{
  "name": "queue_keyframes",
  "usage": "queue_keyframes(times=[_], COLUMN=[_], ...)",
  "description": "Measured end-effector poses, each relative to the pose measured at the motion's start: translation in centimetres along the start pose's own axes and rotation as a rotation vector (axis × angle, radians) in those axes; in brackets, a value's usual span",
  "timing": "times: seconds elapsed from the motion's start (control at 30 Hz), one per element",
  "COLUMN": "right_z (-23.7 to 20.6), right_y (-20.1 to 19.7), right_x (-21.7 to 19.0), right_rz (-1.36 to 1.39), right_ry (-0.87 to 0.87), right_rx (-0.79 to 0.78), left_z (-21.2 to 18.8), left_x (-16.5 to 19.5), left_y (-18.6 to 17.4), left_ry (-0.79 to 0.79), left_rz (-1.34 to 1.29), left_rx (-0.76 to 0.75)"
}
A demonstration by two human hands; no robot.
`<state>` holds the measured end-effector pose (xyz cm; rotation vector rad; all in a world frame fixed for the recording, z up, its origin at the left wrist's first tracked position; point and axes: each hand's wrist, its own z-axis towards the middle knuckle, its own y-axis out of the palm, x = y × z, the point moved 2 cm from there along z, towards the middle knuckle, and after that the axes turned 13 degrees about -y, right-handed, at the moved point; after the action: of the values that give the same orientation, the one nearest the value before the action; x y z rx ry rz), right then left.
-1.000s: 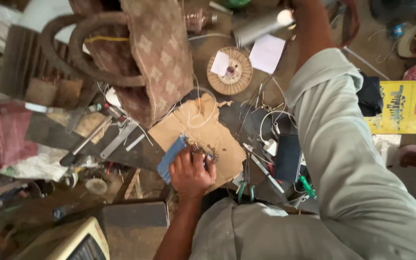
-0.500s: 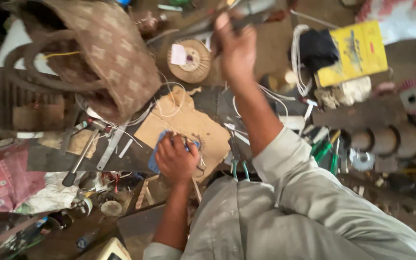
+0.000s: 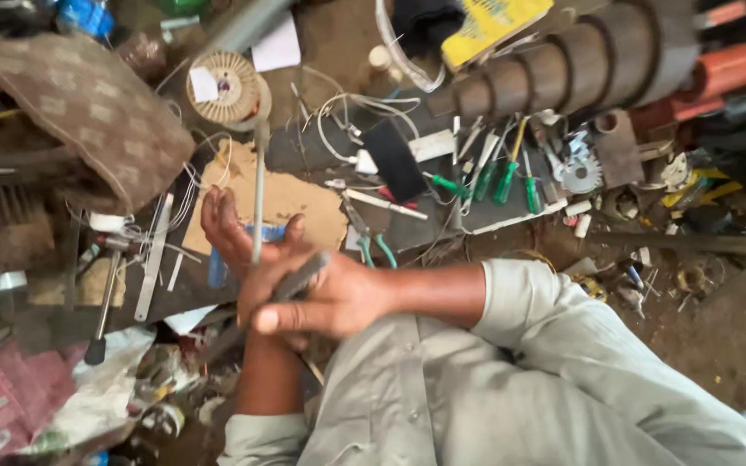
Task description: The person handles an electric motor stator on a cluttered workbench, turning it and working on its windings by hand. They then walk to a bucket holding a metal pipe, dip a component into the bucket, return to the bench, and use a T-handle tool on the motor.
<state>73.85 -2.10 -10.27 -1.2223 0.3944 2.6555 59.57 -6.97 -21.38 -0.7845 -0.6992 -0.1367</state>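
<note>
Left of centre in the frame, your right hand (image 3: pixel 330 298) is closed around the dark handle of a long grey metal rod (image 3: pixel 258 194), which looks stiff and fairly light; keep your grip low. Your left hand (image 3: pixel 230 229) is open, fingers touching the shaft.

A long grey metal rod (image 3: pixel 258 194) stands nearly upright, its lower dark handle end gripped between both hands (image 3: pixel 304 289).
</note>
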Motion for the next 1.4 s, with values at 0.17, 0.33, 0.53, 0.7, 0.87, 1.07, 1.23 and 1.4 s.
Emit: queue_keyframes(times=[0.17, 0.33, 0.53, 0.7, 0.87, 1.07, 1.23, 1.4], right_z=[-4.7, -9.6, -14.2, -20.2, -34.0, -58.0, -65.5, -62.1], right_y=[1.8, 2.9, 4.3, 2.4, -5.4, -9.1, -6.5, -5.8], right_x=[-4.9, -10.4, -15.4, -15.9, -10.2, -6.2, -6.2, -5.3], right_rz=[0.08, 0.134, 0.222, 0.011, -0.74, -0.678, -0.906, -0.742], right_ry=[0.279, 0.146, 0.146, 0.192, 0.584, 1.017, 1.469, 1.462], right_rx=[-0.107, -0.067, 0.1, 0.077, 0.264, 1.127, 0.581, 0.64], left_z=[-0.7, -2.7, -7.5, -11.3, -14.5, -18.3, -19.2, -17.4], left_x=[3.2, 7.3, 11.9, 9.2, 4.5, -0.2, -1.2, -1.1], left_y=[0.5, -0.5, -1.4, -3.8, -9.1, -12.1, -13.4, -12.8], left_ry=[-0.232, -0.015, 0.22, -0.182, -0.098, -0.269, -0.306, -0.285], left_rz=[-0.403, -0.239, -0.089, -0.515, -0.092, 0.055, -0.03, 0.013], left_rx=[-0.111, -0.129, 0.007, 0.007, 0.174, 0.226, 0.213, 0.188])
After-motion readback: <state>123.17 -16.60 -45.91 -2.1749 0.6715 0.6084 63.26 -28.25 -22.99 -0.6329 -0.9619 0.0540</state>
